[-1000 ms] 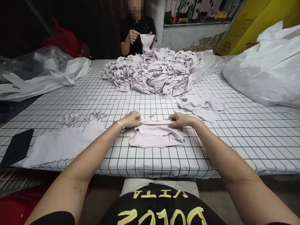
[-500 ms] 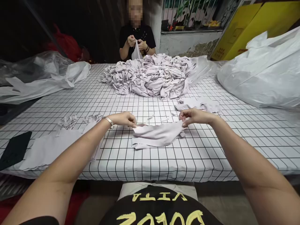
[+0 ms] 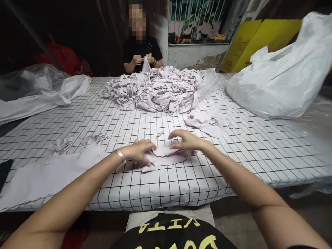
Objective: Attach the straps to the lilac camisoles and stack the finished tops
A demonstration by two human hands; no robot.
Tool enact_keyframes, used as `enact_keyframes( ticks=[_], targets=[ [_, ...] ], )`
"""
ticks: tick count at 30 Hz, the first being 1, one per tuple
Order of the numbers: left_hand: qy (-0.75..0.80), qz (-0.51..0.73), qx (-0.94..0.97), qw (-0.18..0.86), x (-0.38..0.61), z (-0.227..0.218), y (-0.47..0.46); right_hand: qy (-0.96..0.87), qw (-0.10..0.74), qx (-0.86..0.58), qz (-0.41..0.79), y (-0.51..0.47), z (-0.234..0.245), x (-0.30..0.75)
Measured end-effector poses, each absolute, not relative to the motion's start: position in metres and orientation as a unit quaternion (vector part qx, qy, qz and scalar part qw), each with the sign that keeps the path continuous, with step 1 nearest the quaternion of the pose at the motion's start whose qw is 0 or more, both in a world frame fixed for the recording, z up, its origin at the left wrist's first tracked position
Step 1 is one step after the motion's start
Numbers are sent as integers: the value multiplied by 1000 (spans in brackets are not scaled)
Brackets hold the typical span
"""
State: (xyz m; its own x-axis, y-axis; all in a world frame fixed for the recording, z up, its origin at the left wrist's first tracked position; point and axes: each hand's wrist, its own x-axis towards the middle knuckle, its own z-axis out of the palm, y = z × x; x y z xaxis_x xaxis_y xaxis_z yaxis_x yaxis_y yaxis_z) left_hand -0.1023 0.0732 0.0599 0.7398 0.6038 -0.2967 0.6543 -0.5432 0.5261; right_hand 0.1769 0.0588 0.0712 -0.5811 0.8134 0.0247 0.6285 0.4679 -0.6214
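Note:
A pale pinkish-grey piece of fabric (image 3: 166,161) lies on the checked tablecloth in front of me, partly folded over. At its left end is my left hand (image 3: 141,151), thumb and fingers spread and touching the cloth. My right hand (image 3: 185,140) hovers over its upper right edge, fingers curved and apart, with the thumb near the fabric. To the left, flat pale pieces (image 3: 52,169) with bunched strips (image 3: 93,139) at their far edge lie partly behind my left forearm. Another crumpled pale piece (image 3: 211,122) sits beyond my right hand.
A large heap of the same fabric (image 3: 155,90) covers the middle back. Behind it, a person (image 3: 142,52) holds a pale piece in both hands. A full white plastic bag (image 3: 272,83) stands at right, clear plastic (image 3: 46,86) at left. A dark flat object (image 3: 5,173) lies at far left.
Both hands have moved closer together and loosened from pinching the fabric's two ends. The fabric now lies lower and more folded. The view has shifted slightly, and the white bag's top stands higher.

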Motion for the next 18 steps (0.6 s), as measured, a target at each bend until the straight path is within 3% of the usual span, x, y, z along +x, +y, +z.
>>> enact_keyframes(
  ticks=[5, 8, 10, 15, 18],
  targets=[
    [404, 177, 852, 281, -101, 77, 76, -845, 107, -406, 332, 67, 70, 107],
    [433, 394, 786, 200, -92, 106, 74, -806, 201, -471, 297, 95, 101, 90],
    [447, 506, 708, 206, -81, 124, 64, -745, 301, -503, 319, 115, 131, 89],
    [426, 518, 615, 415, -51, 130, 47, -632, 461, -461, 420, 136, 204, 93],
    [444, 512, 632, 377, -43, 119, 62, -616, 491, -454, 415, 130, 231, 95]
  ],
)
